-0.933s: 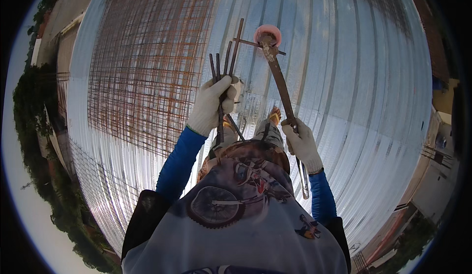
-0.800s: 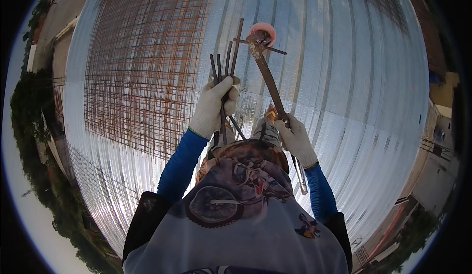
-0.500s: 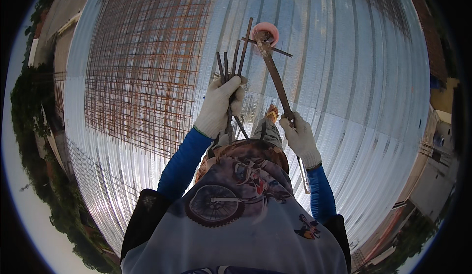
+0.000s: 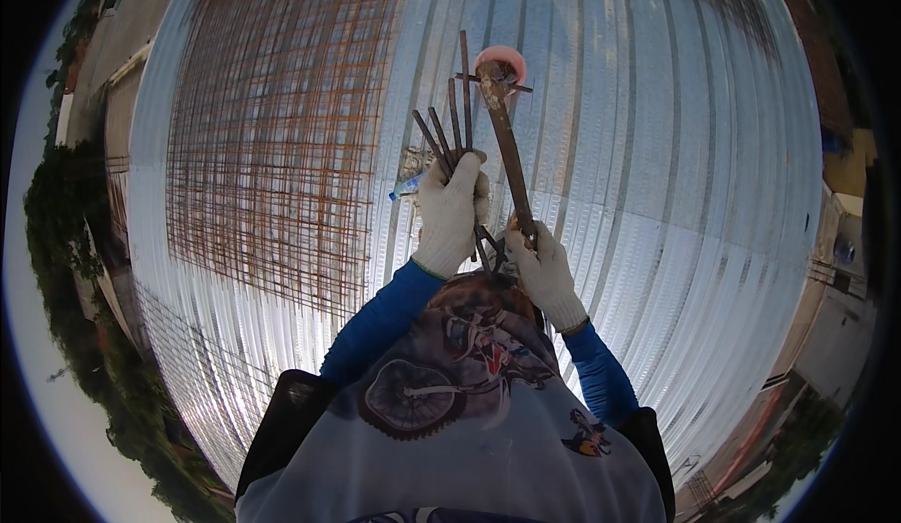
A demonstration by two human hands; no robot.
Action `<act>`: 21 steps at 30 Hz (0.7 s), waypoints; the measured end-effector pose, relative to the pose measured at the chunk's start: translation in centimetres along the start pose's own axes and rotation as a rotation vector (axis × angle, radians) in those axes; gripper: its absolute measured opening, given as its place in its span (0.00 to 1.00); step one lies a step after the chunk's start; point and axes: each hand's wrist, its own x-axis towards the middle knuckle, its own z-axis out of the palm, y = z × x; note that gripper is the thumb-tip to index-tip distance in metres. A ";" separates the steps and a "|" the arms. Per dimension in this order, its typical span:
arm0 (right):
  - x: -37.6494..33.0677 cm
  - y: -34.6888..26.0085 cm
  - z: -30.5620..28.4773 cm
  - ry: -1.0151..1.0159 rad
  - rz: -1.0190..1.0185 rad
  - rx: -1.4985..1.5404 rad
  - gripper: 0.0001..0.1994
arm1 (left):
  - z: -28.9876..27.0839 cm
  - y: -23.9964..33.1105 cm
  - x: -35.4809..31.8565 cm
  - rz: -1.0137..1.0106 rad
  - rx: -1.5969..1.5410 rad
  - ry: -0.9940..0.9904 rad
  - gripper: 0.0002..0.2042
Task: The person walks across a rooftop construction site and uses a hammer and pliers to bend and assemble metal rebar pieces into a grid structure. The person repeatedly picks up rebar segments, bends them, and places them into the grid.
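You stand on a wide corrugated metal deck (image 4: 657, 195), shiny and ribbed, with a rusty rebar mesh (image 4: 272, 138) laid over its left part. Your left hand (image 4: 452, 213), in a white glove, is clamped around a bundle of short rusty rods (image 4: 449, 134) that fan upward from your fist. Your right hand (image 4: 542, 265), also gloved, is closed on the lower end of a long rusty bar (image 4: 507, 148); its tip rests at a small pink cup (image 4: 503, 61) on the deck, with a thin rod lying crosswise there. The fanned rods look loosely gathered, so one could slide out of your fist. The bar's tip could skid off the ribbed metal and knock the cup.
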 end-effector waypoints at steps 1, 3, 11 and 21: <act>-0.1 -0.4 0.1 0.024 -0.034 -0.053 0.21 | 0.1 -0.1 -0.3 0.016 -0.010 -0.031 0.10; -0.3 -1.6 -0.3 0.072 -0.099 -0.159 0.21 | 0.5 -0.5 -0.3 0.027 0.001 -0.020 0.10; 0.3 -1.4 -0.8 0.073 -0.094 -0.163 0.20 | 0.6 -0.7 -0.5 -0.014 -0.082 -0.069 0.11; 4.6 2.1 0.3 0.257 -0.297 -0.328 0.12 | 1.2 0.7 -0.7 -0.059 -0.096 -0.099 0.12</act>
